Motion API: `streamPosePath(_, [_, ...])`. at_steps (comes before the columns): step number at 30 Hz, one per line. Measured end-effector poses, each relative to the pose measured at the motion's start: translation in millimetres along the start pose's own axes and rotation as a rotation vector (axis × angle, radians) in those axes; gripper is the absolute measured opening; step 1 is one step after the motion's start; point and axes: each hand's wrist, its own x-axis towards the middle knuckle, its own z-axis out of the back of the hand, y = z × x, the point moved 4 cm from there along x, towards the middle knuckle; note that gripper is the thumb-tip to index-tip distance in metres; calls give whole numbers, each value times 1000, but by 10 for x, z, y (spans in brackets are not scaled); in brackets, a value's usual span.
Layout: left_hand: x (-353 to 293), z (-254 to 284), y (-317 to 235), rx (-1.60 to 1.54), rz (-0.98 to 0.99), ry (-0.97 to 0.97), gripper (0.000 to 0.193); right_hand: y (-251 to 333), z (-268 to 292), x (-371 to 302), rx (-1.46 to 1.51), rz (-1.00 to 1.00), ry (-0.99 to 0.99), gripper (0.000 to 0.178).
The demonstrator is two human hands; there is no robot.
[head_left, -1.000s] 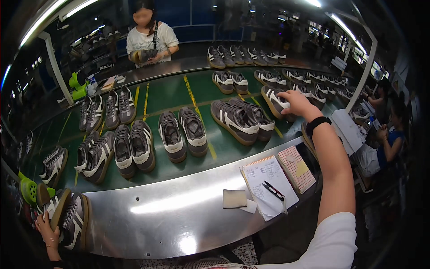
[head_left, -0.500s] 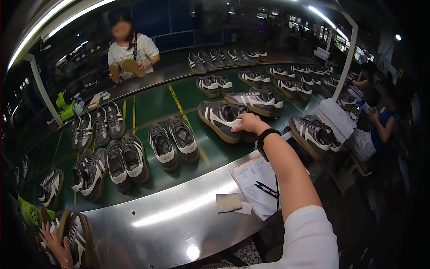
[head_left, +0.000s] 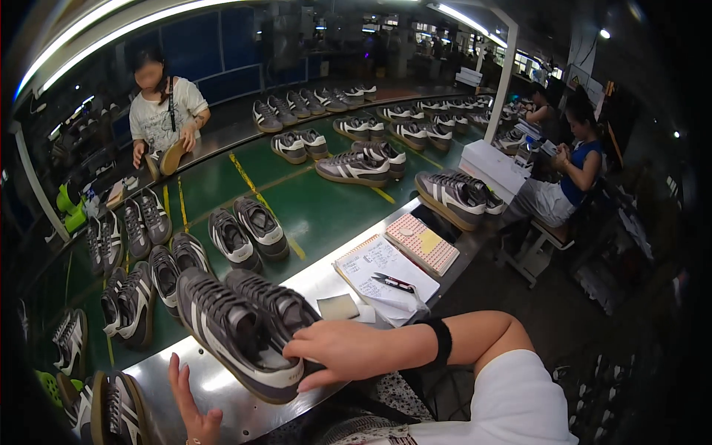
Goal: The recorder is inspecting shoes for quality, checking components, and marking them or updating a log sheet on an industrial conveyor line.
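Observation:
My right hand (head_left: 345, 350) grips a pair of grey sneakers (head_left: 222, 326) by the heels, thumb on the outside of the near heel. Both shoes have white side stripes, dark laces and gum-coloured soles. They hang over the metal worktop, toes toward the belt. My left hand (head_left: 194, 411) is raised below them, fingers apart, with nothing in it. To its left, another sneaker pair (head_left: 122, 408) stands on its side or tilted at the worktop's left end. A further pair (head_left: 133, 304) stands on the belt just beyond.
A green conveyor belt (head_left: 326, 211) carries several sneaker pairs. On the metal worktop (head_left: 178, 361) lie an open notebook (head_left: 371, 271), thread snips (head_left: 393, 282), a red-patterned notebook (head_left: 423, 241) and a beige pad (head_left: 337, 306). A co-worker (head_left: 167, 111) across the belt handles shoes; others sit at right.
My right hand has lifted the pair from the belt and brought it left and nearer over the worktop. My left hand has left the shoes at the lower left and moved right.

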Motion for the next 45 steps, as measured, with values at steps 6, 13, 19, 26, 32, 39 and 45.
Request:
streamPosePath(6, [-254,-228,99,160,46,253,67,212,-800,16,233,192,-13,47])
streamPosePath(13, [-900,-139,447,-268,735,103,86,-281,-797,28,402,-347,-325,59])
streamPosePath(19, [-1059,-155,468,-660,838,-125,67,-498,-1115,76,888,-499,-56,69])
streamPosePath(26, [-1185,-368,469,-1377,957,-258,51,-437,-1435,6,1589,-435,-234,48])
streamPosePath(32, [-1184,-530,365,-1799,882,-221,42,-210,-1520,10,1768,-550,-268,43])
streamPosePath(39, [-1258,-489,487,-1879,954,-322,41,-92,-1590,99,1912,-498,-239,47])
streamPosePath(45, [-900,424,556,-535,752,-179,45,69,-1347,140,1429,-414,-303,55])
